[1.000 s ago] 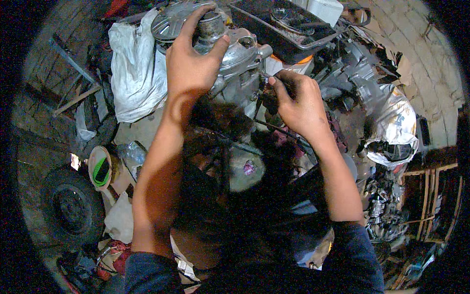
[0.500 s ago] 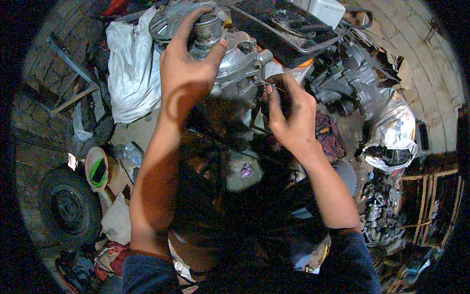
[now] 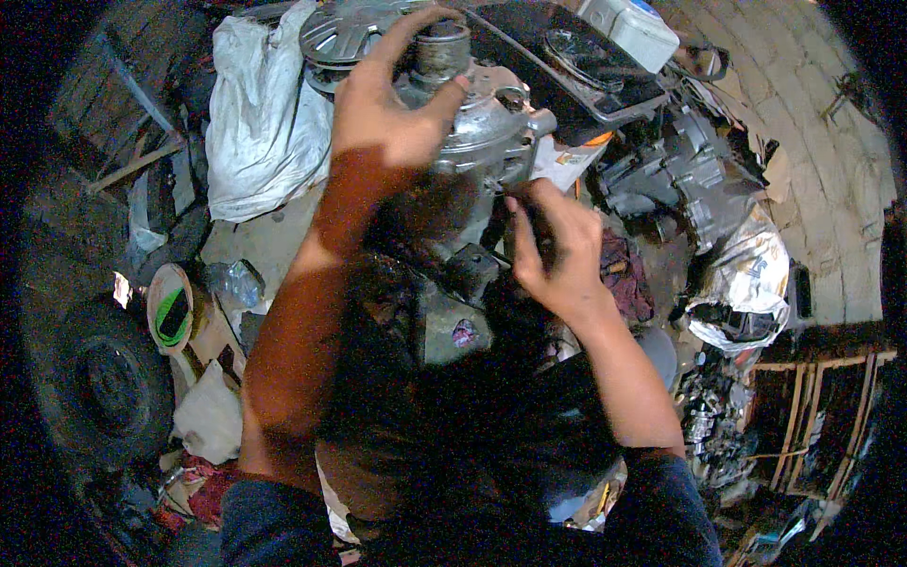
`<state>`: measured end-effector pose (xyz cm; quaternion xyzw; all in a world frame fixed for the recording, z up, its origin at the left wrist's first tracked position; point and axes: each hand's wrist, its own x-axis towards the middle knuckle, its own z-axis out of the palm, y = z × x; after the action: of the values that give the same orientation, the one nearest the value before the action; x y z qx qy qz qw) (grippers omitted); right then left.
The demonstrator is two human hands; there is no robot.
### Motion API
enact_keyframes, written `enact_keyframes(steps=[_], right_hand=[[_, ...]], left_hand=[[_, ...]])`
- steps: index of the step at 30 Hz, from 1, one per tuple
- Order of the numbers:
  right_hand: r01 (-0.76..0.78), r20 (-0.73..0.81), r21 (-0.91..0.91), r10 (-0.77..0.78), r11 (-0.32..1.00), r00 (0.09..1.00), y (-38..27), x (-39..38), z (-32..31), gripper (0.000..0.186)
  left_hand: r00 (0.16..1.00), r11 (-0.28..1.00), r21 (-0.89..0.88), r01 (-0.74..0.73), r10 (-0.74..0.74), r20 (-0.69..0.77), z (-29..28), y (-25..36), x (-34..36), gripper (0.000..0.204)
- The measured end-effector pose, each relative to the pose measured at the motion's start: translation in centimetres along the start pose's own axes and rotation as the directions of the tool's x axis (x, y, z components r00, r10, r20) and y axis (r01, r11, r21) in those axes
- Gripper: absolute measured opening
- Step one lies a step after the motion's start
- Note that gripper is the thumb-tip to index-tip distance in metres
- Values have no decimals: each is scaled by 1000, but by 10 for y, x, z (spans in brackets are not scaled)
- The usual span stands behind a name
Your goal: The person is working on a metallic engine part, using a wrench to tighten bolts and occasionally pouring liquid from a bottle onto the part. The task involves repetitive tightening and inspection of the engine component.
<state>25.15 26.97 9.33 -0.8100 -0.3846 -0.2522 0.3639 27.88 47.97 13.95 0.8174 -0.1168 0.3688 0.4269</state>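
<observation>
At the top of the view, a silver rounded metal housing sits with a grey upright metal cylinder rising from it and a slotted round metal disc to the cylinder's left. The left hand is clamped around the cylinder, thumb and forefinger spread on opposite sides. The right hand is at the housing's lower right edge, thumb and forefinger near each other; I cannot tell whether they pinch anything (that spot is small and dim). As for progress, cylinder and housing look joined as one assembly, yet with both hands engaged I judge the handling to be under way, not finished; what is left at that edge does not show. A grey ribbed metal casting lies to the right, apart from both hands
</observation>
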Motion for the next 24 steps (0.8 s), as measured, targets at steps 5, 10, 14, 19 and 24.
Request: enact_keyframes(steps=[5,10,14,19,24], right_hand=[[75,-33,-102,-79,992,996,-3,2,5,12],[58,-8,-110,-59,992,998,2,-1,6,26],[67,12,-154,-66,986,998,0,-5,9,24],[105,-116,-139,-122,985,986,-4,8,8,16],[56,-42,-178,-65,982,997,-3,-10,13,27]], left_hand=[[999,998,-28,54,-54,-1,1,-1,-3,56],[999,997,-73,37,-36,17,0,-1,-2,56],[999,997,-71,10,-8,33,-2,-8,-1,56],[1000,999,-39,1,-2,-7,1,-9,-3,55],[999,994,-104,-14,18,32,-2,-12,-1,58]])
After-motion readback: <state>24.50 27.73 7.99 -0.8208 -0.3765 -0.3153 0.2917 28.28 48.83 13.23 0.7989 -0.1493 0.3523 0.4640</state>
